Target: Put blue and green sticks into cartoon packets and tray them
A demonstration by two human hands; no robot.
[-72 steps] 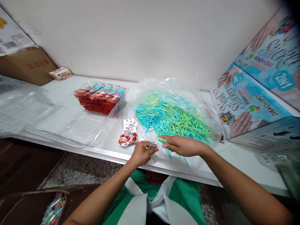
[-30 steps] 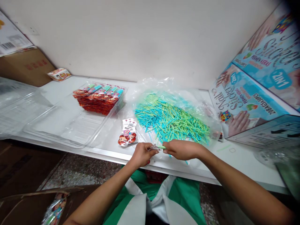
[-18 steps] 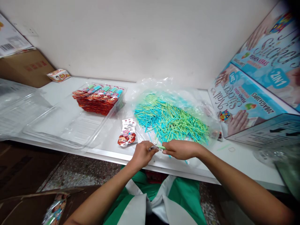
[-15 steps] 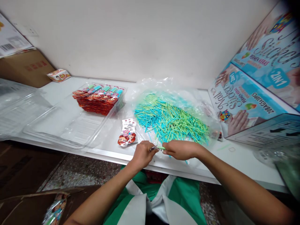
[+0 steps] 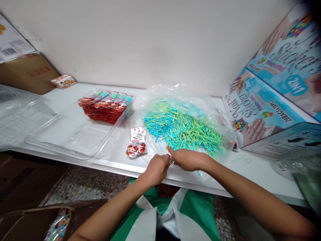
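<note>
Fingers of your left hand (image 5: 157, 168) are curled tight, nearly a fist, round a small, shiny, pale sliver (image 5: 171, 160) that shows only where your two hands meet. Your right hand (image 5: 191, 160) presses against it from the other side, index finger reaching out past your left knuckles; you cannot tell from this view how far its other fingers are closed or what they have hold of. Both hands meet just above the front strip of the white tabletop (image 5: 223, 180), with its straight front edge passing under your forearms. You have a band of tabletop running off to the right, bearing a thin green strip (image 5: 240, 158). Your sliver looks glossy and crumpled, too covered to read further. Just beyond your left hand lie flat red-and-white printed packets (image 5: 136, 144); past your right, a loose heap of thin blue and green sticks (image 5: 184, 129) sits in clear plastic film (image 5: 165, 91). Farther left, red glossy packs (image 5: 102, 112) stack at one end of a clear rectangular plastic tray (image 5: 82, 156).
</note>
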